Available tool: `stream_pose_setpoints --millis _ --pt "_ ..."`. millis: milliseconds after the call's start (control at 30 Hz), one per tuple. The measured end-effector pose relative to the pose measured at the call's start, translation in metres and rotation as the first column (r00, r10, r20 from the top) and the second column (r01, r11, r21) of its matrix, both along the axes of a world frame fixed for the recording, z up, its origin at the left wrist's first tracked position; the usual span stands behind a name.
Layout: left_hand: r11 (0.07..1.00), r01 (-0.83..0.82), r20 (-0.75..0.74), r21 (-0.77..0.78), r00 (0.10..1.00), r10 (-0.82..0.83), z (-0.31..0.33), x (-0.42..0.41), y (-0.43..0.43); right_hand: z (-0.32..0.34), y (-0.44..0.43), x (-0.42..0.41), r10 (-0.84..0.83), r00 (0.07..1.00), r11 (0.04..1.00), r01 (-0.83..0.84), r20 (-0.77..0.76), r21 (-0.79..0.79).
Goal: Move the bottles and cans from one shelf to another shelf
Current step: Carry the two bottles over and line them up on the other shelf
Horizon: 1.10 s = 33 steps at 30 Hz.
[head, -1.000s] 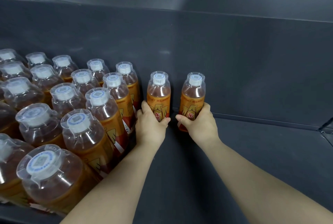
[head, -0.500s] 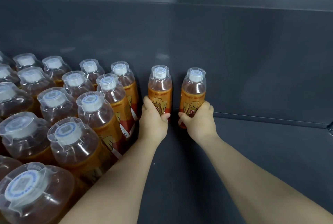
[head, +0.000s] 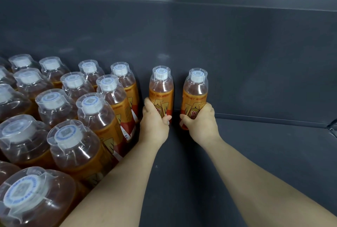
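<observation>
Two orange-labelled drink bottles with clear cap covers stand upright against the back wall of a dark grey shelf [head: 264,153]. My left hand [head: 155,126] grips the lower body of the left bottle [head: 161,88]. My right hand [head: 200,122] grips the lower body of the right bottle [head: 195,91]. A narrow gap separates the two bottles. Rows of several identical bottles [head: 87,113] fill the shelf to the left, the nearest row just left of my left hand.
The shelf's back wall [head: 237,62] rises right behind the held bottles. Bare shelf floor stretches to the right of my right hand. A small dark fitting [head: 332,126] sits at the far right edge.
Both hands keep their grip on the two bottles near the back wall. The view has shifted slightly, so the stocked rows sit further left and lower in frame.
</observation>
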<state>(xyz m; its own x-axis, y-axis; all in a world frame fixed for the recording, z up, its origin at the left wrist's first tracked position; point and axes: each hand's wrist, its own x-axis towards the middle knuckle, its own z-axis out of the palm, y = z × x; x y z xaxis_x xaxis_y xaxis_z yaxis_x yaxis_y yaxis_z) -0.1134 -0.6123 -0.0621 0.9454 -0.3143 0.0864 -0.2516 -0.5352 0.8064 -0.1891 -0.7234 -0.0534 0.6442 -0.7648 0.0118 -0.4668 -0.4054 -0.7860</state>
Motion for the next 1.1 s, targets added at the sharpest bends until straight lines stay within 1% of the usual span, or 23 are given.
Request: stream_pose_setpoints --millis 167,267,333,467,600,700,800,867,967,1100 --pt "0.999 -0.010 -0.032 -0.042 0.999 0.008 -0.002 0.001 -0.001 -0.001 0.001 0.002 -0.015 1.000 0.999 0.016 -0.009 0.028" --pt "0.996 -0.021 -0.067 -0.085 0.998 0.016 0.003 0.000 0.000 0.001 0.000 0.000 -0.018 0.999 0.994 0.015 0.029 0.113" --pt "0.994 -0.029 -0.082 -0.104 0.996 0.021 0.009 -0.003 0.001 0.004 0.003 -0.006 -0.022 0.999 0.990 0.016 0.041 0.141" --pt "0.994 -0.063 -0.072 -0.088 0.996 0.057 0.014 -0.018 0.009 0.010 0.013 -0.027 -0.023 0.999 0.990 0.019 0.029 0.136" --pt "0.998 -0.019 -0.034 -0.056 0.999 0.017 0.012 -0.040 0.017 0.014 0.024 -0.055 -0.019 0.999 0.995 0.022 -0.028 0.093" --pt "0.999 0.031 0.004 0.014 1.000 -0.031 0.014 -0.058 0.025 0.015 0.034 -0.075 -0.010 0.996 1.000 0.011 -0.093 0.012" --pt "0.989 0.121 0.061 0.091 0.990 -0.127 0.017 -0.075 0.034 0.015 0.043 -0.097 0.013 0.987 0.998 -0.022 -0.159 -0.058" --pt "0.966 0.188 0.109 0.176 0.972 -0.209 0.019 -0.089 0.041 0.017 0.049 -0.111 0.038 0.982 0.991 -0.061 -0.188 -0.119" --pt "0.931 0.231 0.150 0.282 0.948 -0.281 0.024 -0.111 0.049 0.022 0.056 -0.133 0.077 0.970 0.970 -0.126 -0.230 -0.207" --pt "0.891 0.265 0.193 0.369 0.916 -0.352 0.031 -0.140 0.058 0.028 0.061 -0.171 0.104 0.956 0.948 -0.179 -0.274 -0.263"
